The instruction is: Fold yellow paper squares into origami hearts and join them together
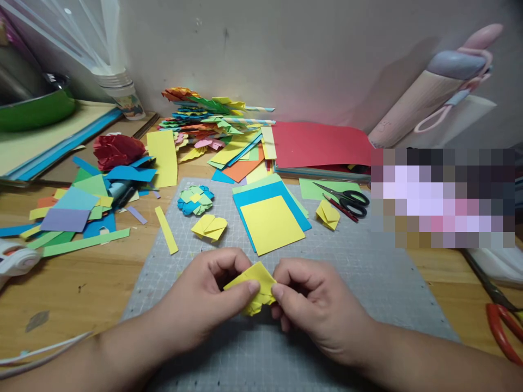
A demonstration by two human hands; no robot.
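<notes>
A small folded piece of yellow paper (pixel 257 280) is held between my two hands, just above the grey cutting mat (pixel 196 359). My left hand (pixel 216 288) pinches it from the left, thumb lying across its face. At its right edge, my right hand (pixel 312 305) grips it between thumb and fingers. Beyond them lies a yellow square sheet (pixel 272 223) on top of blue (pixel 296 209) and green sheets. Two folded yellow pieces rest on the mat, one at the left (pixel 210 227) and one at the right (pixel 327 215). A blue and green paper flower (pixel 196 200) sits farther back.
Black-handled scissors (pixel 353 202) and a dark red pencil (pixel 340 208) lie at the mat's back right. Coloured scraps (pixel 67 212) and a red paper flower (pixel 118 151) are heaped at left. Red paper (pixel 321 144) lies by the wall. Orange-handled scissors (pixel 502 332) are at far right.
</notes>
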